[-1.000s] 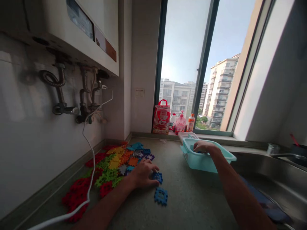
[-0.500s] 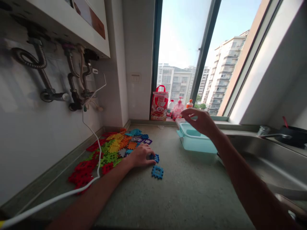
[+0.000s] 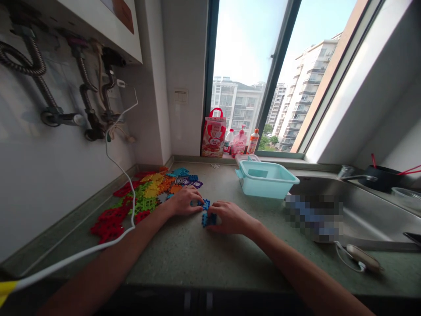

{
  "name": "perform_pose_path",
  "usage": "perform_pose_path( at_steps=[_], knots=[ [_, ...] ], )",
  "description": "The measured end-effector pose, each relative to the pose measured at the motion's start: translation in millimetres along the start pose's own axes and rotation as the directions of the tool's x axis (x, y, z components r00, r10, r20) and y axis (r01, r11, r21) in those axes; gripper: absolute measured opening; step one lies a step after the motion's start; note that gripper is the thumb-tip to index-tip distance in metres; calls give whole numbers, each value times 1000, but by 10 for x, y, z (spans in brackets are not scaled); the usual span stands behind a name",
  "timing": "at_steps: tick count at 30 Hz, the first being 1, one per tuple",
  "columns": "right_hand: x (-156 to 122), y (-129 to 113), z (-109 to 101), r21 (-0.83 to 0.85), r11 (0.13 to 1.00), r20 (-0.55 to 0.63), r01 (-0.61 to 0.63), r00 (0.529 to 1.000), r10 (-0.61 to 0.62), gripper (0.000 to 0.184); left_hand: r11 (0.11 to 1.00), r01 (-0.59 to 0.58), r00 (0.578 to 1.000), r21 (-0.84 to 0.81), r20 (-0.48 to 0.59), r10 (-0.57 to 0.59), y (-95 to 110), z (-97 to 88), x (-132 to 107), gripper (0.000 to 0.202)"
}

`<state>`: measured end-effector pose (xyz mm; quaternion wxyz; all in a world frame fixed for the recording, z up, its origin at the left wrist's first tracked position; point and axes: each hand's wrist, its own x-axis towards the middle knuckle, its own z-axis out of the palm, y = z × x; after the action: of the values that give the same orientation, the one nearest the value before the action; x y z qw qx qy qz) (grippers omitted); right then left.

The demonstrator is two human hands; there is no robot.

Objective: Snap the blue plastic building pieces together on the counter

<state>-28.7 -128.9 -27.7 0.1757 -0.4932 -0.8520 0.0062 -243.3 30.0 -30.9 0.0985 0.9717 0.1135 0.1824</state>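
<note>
Two blue square plastic interlocking building pieces lie on the counter between my hands. My left hand (image 3: pixel 187 202) has its thumb and fingers closed around the farther blue piece (image 3: pixel 206 203). From the right, my right hand (image 3: pixel 230 217) grips the nearer blue piece (image 3: pixel 205 220) and hides part of it. The two pieces are close together; whether they are joined I cannot tell. Just left of my left hand spreads a pile of similar pieces, among them yellow pieces (image 3: pixel 153 188), green pieces (image 3: pixel 146 204) and red pieces (image 3: pixel 112 223).
A light-blue plastic box (image 3: pixel 269 186) stands at the back right, beside the steel sink (image 3: pixel 371 219). A white cable (image 3: pixel 133 204) crosses the pile. Bottles and a red bag (image 3: pixel 213 138) stand by the window. A blurred-out object (image 3: pixel 314 217) lies at the sink's edge.
My right hand has come down from above the light-blue box onto the nearer blue piece. My left hand stays at the farther piece. The view has shifted slightly.
</note>
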Motion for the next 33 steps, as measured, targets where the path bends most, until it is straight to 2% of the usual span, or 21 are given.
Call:
perform_pose_path(
  at_steps=[3,7,9,11,14,16,18,20,22,26,31,33],
  knots=[
    [-17,122,-64,56,998,-30,12,1000,-10,30,1000,30,1000,-9,4,-30,21,-1,-6,30],
    [-11,293,-65,50,998,-235,-40,971,50,30,994,87,996,-69,-10,-87,70,80,12,58],
    [22,350,-6,53,997,-275,-57,959,69,30,995,73,997,-72,-15,-74,80,101,24,63],
    [63,368,73,55,997,-262,-63,962,75,32,999,39,999,-25,-16,-40,73,44,19,62],
    [111,346,181,59,997,-192,-55,979,65,31,994,68,998,90,-22,-66,17,-217,-50,44],
    [126,330,229,83,995,-144,-49,988,61,31,969,189,982,158,-38,-185,-47,-453,-140,29],
    [132,334,261,109,993,-131,-55,989,69,33,911,341,939,232,-41,-341,-114,-659,-237,23],
    [140,355,283,125,990,-141,-64,987,82,34,842,441,888,312,-16,-459,-165,-786,-309,25],
    [155,376,298,129,989,-141,-78,985,96,31,794,480,850,373,27,-527,-190,-825,-337,33],
    [198,370,294,113,986,-131,-125,981,140,29,741,521,791,424,86,-606,-188,-769,-313,48],
    [170,370,181,55,989,-98,-140,985,145,32,730,504,791,462,93,-605,-210,-760,-325,38],
    [125,415,118,14,992,-86,-129,988,130,35,741,486,818,464,56,-572,-230,-723,-323,37]
  ],
)
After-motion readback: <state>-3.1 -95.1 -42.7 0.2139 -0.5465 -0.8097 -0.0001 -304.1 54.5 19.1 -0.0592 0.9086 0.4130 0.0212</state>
